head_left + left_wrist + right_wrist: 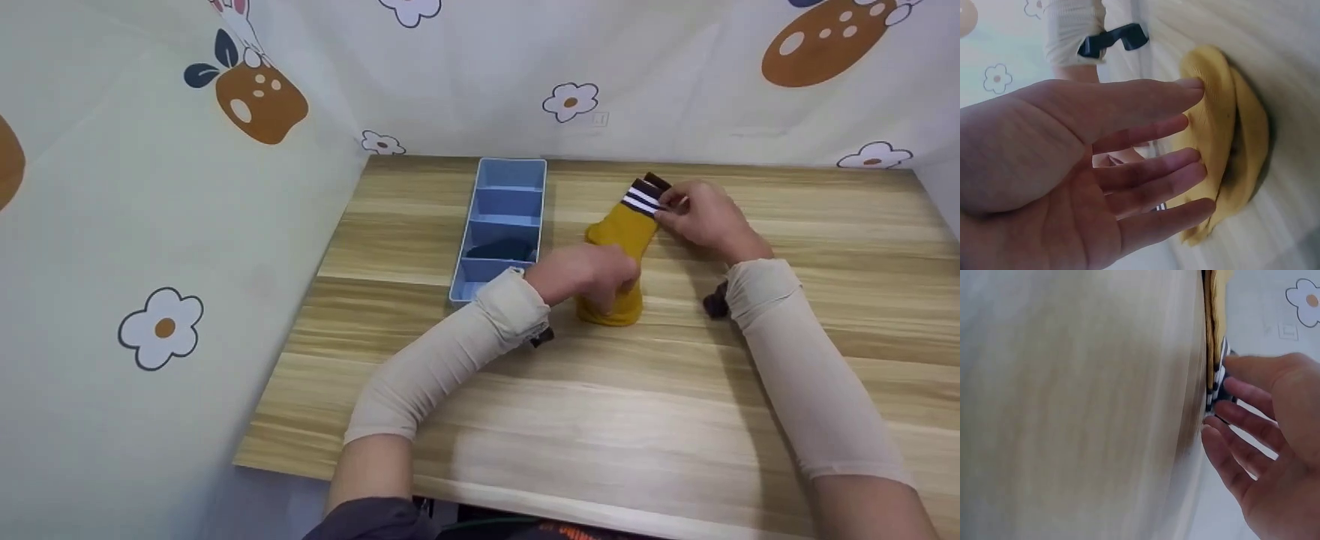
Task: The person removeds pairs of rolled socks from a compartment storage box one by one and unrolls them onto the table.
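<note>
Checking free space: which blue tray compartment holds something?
The compartment second from the near end: a dark item lies inside; none shows in the other three.

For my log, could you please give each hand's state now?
Left hand: open, touching the yellow sock.
Right hand: at the striped cuff; grip unclear.

No word or number can be read for certain. Orange lettering [571,532] on the dark clothing [499,532] at the near edge is cut off and blurred; a small square mark [600,118] on the far wall covering [660,97] is too faint to decipher.
</note>
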`<state>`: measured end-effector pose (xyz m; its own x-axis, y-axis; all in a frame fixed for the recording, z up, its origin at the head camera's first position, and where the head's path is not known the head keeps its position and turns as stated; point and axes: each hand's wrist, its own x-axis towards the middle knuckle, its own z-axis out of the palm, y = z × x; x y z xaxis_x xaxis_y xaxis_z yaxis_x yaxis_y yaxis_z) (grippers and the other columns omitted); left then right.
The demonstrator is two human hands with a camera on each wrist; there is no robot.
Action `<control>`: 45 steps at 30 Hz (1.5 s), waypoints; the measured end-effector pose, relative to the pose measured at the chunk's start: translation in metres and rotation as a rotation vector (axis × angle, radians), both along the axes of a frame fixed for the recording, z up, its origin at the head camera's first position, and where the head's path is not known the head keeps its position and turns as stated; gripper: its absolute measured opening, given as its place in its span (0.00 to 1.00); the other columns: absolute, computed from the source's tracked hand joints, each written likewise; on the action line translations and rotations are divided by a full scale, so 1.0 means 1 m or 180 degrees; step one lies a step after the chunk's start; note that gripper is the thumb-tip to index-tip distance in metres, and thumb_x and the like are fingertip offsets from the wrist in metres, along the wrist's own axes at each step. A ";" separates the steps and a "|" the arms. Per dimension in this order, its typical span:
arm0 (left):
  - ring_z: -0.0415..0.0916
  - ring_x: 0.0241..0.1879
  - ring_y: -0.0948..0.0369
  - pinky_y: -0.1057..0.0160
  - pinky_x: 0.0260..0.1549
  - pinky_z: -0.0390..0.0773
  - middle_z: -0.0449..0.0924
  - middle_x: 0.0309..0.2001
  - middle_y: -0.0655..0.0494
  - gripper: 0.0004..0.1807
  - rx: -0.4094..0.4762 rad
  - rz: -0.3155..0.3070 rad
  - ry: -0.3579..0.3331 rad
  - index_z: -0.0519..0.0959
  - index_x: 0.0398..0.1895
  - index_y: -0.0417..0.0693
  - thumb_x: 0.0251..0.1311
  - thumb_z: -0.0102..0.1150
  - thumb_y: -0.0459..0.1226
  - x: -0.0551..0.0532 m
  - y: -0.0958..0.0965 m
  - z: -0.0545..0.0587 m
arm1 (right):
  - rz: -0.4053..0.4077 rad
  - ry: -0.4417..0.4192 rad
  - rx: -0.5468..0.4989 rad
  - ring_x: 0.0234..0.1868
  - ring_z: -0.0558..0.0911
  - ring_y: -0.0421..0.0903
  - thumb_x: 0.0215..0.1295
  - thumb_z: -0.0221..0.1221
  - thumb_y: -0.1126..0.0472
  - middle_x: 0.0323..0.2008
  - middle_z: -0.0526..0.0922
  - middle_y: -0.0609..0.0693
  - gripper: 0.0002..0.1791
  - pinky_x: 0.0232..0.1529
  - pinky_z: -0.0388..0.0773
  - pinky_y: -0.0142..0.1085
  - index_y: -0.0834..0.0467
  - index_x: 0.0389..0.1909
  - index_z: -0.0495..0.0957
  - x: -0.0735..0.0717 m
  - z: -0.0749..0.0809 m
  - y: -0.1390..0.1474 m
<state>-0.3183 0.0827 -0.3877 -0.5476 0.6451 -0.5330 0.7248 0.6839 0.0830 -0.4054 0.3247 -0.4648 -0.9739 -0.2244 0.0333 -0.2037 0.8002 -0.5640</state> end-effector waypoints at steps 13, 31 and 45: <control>0.75 0.53 0.57 0.61 0.59 0.78 0.80 0.57 0.51 0.19 0.0298 -0.0591 0.0286 0.79 0.66 0.49 0.76 0.63 0.41 0.040 -0.005 -0.017 | 0.0422 -0.0161 0.0042 0.63 0.79 0.65 0.72 0.70 0.53 0.62 0.83 0.69 0.27 0.71 0.71 0.63 0.65 0.64 0.81 0.000 0.000 -0.019; 0.81 0.47 0.59 0.66 0.57 0.82 0.89 0.51 0.53 0.13 0.1277 -0.0579 0.0398 0.86 0.58 0.46 0.77 0.60 0.31 0.037 -0.021 -0.036 | 0.0036 -0.0113 0.0004 0.57 0.81 0.65 0.74 0.65 0.57 0.57 0.84 0.70 0.28 0.63 0.76 0.61 0.67 0.68 0.76 -0.009 0.001 -0.023; 0.78 0.41 0.59 0.64 0.47 0.80 0.85 0.41 0.57 0.08 0.1363 -0.0403 0.0254 0.89 0.51 0.50 0.77 0.64 0.40 0.031 -0.029 -0.041 | -0.0229 -0.0666 -0.0154 0.30 0.75 0.43 0.67 0.75 0.45 0.30 0.83 0.47 0.21 0.29 0.72 0.33 0.60 0.37 0.87 0.003 0.002 -0.041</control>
